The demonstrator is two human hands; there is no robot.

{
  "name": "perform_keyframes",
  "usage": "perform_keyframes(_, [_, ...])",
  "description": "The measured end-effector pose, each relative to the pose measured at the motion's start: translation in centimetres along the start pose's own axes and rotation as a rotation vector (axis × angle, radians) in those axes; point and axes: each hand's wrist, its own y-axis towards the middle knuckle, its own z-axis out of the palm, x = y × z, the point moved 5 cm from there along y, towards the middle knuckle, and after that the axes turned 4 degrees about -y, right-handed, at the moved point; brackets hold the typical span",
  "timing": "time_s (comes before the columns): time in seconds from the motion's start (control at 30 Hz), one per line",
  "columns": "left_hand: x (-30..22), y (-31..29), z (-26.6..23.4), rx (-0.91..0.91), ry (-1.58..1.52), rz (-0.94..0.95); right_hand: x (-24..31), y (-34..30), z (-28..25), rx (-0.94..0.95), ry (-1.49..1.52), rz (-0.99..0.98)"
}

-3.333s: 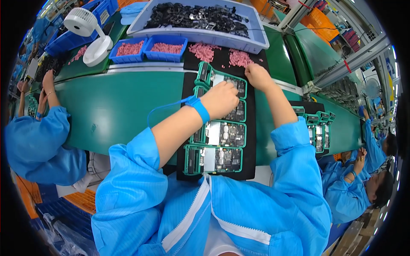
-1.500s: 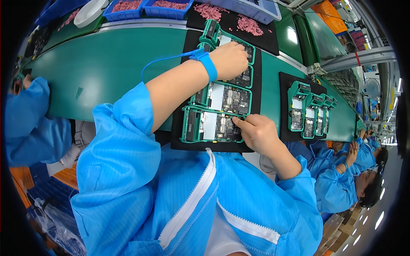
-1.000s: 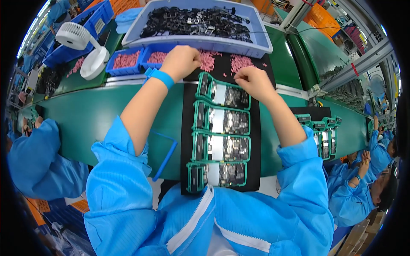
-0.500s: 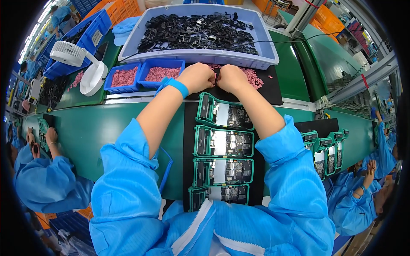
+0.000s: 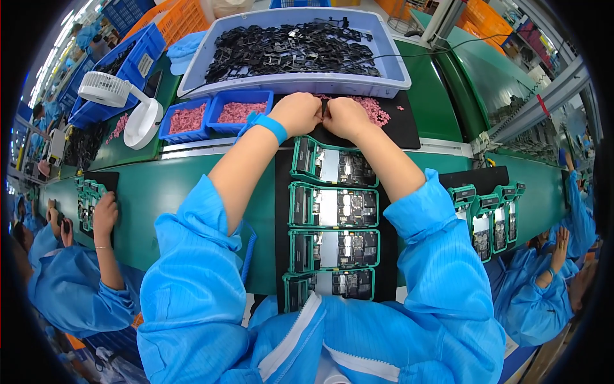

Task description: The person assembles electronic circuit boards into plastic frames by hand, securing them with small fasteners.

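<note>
Small pink pieces lie heaped beyond four green-framed circuit boards set in a column.

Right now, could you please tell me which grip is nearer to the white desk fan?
Left. The left grip sits right of the white desk fan, beyond two small blue bins; the right grip is farther right, beside the loose pink pieces.

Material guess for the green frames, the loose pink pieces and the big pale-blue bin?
Green frames: probably moulded plastic; even colour, rounded corners. Coated metal not ruled out.
Loose pink pieces: matte, uniformly coloured; maybe rubber, foam or soft plastic, too small to tell.
Pale-blue bin: likely rigid plastic, lightly glossy; solid-coloured walls, thick rounded rim.
</note>
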Motion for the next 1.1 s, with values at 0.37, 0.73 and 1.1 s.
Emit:
perform_keyframes(0.37, [-10.5,-3.7,1.1,0.070,-0.253,0.363,-5.6,-12.0,-2.7,-0.355,0.424,0.168])
perform_keyframes(0.73, [-13.3,-4.0,2.8,0.016,0.138,0.406,-3.3,-19.9,-1.9,-0.315,0.003,0.189])
perform_keyframes(1.1, [-12.4,-6.5,1.6,0.035,0.060,0.411,-3.7,-20.0,-1.8,-0.331,0.062,0.147])
